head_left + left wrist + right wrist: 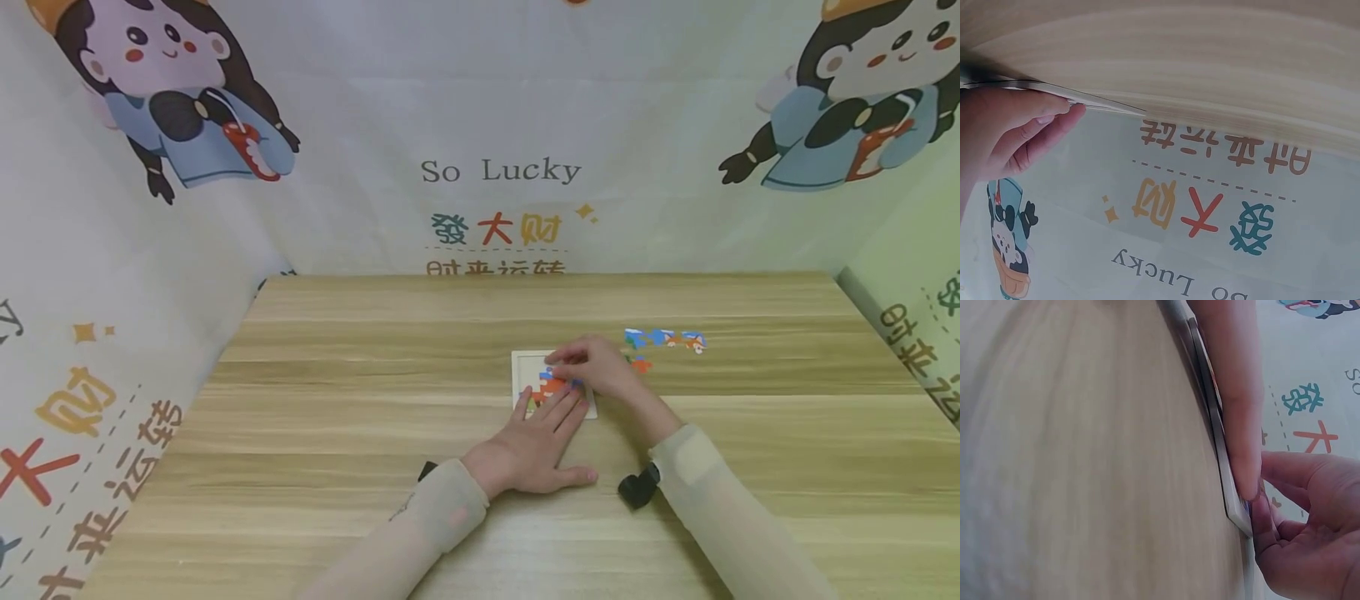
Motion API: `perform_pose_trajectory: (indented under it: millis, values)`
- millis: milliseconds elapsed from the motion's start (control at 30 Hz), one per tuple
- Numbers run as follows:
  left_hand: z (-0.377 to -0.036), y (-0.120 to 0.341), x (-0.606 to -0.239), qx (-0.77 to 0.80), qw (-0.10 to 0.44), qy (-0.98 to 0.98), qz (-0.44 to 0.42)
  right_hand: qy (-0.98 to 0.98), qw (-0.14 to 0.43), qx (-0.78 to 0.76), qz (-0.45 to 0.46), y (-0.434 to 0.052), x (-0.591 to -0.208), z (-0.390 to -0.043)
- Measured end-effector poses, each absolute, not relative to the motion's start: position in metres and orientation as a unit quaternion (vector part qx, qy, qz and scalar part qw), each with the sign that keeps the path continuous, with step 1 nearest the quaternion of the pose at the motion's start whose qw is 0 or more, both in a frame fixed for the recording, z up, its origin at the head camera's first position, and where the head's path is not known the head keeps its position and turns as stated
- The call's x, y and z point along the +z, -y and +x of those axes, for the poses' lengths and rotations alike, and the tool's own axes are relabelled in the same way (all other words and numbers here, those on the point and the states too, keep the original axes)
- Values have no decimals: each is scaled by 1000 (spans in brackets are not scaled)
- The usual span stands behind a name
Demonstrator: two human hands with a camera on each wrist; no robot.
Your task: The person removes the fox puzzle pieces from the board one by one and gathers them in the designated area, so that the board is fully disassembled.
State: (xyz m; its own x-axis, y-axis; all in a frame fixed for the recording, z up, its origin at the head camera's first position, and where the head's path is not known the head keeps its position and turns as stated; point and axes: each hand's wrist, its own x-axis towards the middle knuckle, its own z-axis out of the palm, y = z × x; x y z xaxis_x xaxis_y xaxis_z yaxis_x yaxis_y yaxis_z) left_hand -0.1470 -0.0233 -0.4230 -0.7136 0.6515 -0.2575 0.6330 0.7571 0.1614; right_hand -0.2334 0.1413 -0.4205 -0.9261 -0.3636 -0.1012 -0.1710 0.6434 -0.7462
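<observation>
A jigsaw puzzle in a white square frame lies on the table, with orange, blue and green pieces fitted in its lower part. My left hand lies over its near side, fingers straight and spread, fingertips on the pieces, thumb out to the right. Over the frame's right half, my right hand is bent with thumb and fingertips close together, pinching a puzzle piece that they mostly hide. In the right wrist view, the thumb and fingers of the right hand meet beside a left fingertip at the frame's corner.
Right of the frame, a row of loose blue and orange puzzle pieces lies on the wooden table. Another orange piece lies nearer, beside the right hand. A printed cloth hangs behind the table and along its sides.
</observation>
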Motion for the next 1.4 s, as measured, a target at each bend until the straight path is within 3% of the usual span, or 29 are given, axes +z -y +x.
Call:
perform_pose_trajectory:
  millis: [1400]
  values:
    - [-149, 24, -422, 40, 162, -922, 349, -843, 175, -492, -130, -145, -422, -240]
